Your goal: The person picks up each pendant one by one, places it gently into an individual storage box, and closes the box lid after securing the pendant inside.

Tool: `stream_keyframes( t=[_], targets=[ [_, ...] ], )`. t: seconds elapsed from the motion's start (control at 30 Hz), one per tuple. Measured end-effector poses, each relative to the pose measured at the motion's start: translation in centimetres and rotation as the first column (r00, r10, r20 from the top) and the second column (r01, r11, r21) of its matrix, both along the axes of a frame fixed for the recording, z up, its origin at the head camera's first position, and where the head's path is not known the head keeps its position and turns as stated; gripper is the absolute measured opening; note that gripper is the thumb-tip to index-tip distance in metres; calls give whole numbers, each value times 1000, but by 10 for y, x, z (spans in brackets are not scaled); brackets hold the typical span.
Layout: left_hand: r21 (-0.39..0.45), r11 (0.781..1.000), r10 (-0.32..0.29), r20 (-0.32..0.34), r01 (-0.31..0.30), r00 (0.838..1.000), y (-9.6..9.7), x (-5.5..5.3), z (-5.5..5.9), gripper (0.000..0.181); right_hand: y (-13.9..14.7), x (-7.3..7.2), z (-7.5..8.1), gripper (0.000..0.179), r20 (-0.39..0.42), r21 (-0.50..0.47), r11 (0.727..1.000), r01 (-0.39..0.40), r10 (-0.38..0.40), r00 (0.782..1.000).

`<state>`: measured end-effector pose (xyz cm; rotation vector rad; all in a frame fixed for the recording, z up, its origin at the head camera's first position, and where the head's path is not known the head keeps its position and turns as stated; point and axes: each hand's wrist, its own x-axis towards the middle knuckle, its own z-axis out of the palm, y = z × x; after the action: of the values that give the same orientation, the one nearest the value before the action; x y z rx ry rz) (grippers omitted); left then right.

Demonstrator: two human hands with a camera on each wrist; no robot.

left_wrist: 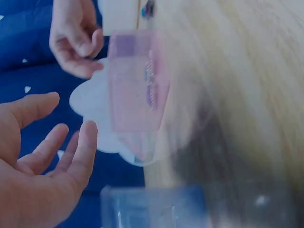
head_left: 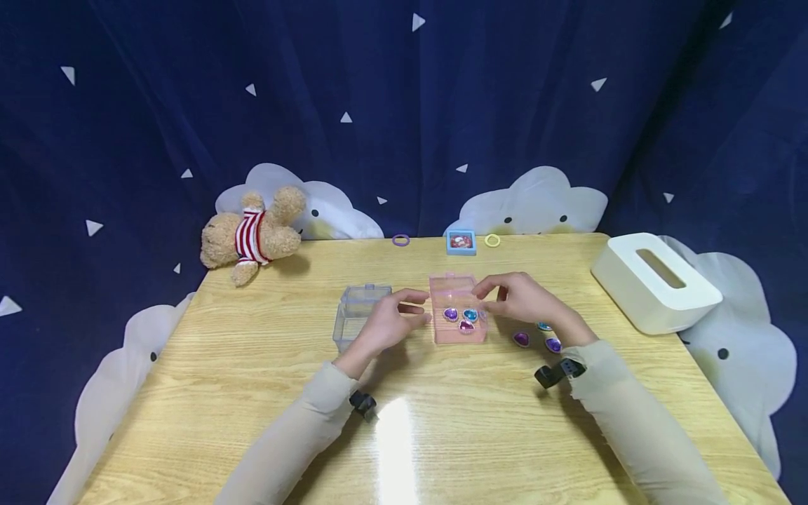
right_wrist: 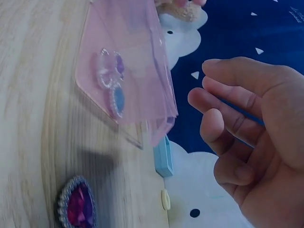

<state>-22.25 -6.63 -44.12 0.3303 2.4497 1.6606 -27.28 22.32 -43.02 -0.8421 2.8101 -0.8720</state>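
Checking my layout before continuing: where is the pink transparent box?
In the head view, the pink transparent box sits slightly right of centre on the wood-grain table, between the left hand and right hand.

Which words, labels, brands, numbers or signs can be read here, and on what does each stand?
None can be read.
On the blue curtain, right wrist view, top right corner: faint white marks, perhaps writing, too blurred to read.
In the light blue frame: a picture, too small to tell if it has text.
The pink box shows no readable text.
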Motion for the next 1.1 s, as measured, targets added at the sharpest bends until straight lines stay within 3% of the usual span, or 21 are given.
stream_keyframes(
  t=[0.3, 0.93, 1.1],
  targets=[
    [51, 999, -10, -81, 14, 997, -40, 9, 8, 31, 17, 2, 1, 23, 3, -6, 1000, 5, -5, 1000],
    [-1, 986, 165, -88, -166, 982, -111, 16, 8, 33, 50, 12, -18, 24, 71, 23, 1000, 5, -7, 997],
    [-14, 981, 192, -92, -194, 977, -125, 15, 0, 32, 56, 15, -22, 23, 124, 43, 999, 8, -14, 992]
  ],
)
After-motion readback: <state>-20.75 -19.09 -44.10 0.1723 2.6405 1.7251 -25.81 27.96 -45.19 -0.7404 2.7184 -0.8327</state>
